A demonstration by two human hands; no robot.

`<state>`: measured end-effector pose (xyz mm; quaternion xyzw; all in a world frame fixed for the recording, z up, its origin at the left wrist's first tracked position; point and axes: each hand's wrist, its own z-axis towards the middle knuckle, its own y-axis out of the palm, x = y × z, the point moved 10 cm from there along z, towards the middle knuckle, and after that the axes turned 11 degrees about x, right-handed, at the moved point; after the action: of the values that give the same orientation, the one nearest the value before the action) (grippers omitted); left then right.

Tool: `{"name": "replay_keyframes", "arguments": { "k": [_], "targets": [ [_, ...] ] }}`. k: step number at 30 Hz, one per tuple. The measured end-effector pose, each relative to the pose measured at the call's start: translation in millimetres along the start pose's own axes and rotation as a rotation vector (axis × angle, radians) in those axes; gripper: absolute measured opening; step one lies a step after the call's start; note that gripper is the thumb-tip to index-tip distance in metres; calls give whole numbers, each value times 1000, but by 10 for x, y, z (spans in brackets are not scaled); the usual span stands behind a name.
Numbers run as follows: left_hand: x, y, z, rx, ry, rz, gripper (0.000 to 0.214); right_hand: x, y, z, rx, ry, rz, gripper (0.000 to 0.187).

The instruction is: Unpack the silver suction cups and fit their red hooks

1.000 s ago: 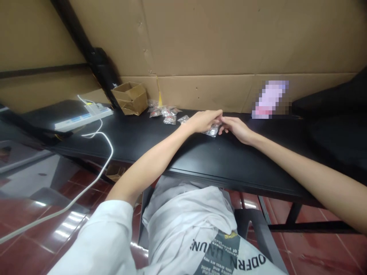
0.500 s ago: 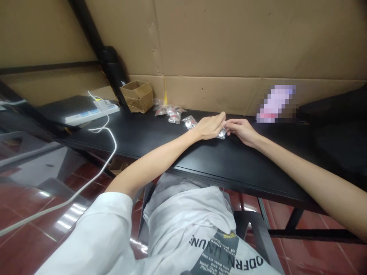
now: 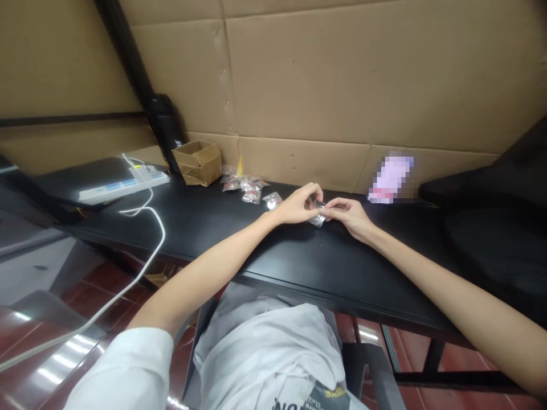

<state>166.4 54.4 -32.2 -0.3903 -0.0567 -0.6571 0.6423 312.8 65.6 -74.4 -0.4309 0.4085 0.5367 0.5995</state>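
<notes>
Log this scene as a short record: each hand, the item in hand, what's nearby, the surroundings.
Left hand: left hand, fingers pinching a small clear plastic bag
Right hand: right hand, fingertips against the same bag
Surface: black table
Nearby: similar clear plastic bags with red contents, left of the hands
Rest: open cardboard box; white power strip; white cable; cardboard-covered wall

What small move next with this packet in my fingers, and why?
Probably set the clear plastic packet down beside the other packets: your left hand and right hand pinch it over the black tabletop, and those packets lie close by.
</notes>
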Motion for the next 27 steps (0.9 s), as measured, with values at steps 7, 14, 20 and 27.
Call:
{"name": "replay_keyframes", "arguments": {
  "k": [7, 14, 20, 27],
  "targets": [
    [-180, -210, 32, 64, -96, -8, 35, 1, -88, 4, 89, -21, -20, 52],
    [-423, -323, 9, 20, -107, 222, 44, -16, -251, 44, 210, -151, -94, 54],
    [-561, -120, -73, -70, -150, 290, 47, -395, -415, -85, 392, -416, -174, 46],
    [-580, -51, -102, -169, -168, 357, 55, -918, -664, -245, 565, -599, -265, 35]
  ]
}}
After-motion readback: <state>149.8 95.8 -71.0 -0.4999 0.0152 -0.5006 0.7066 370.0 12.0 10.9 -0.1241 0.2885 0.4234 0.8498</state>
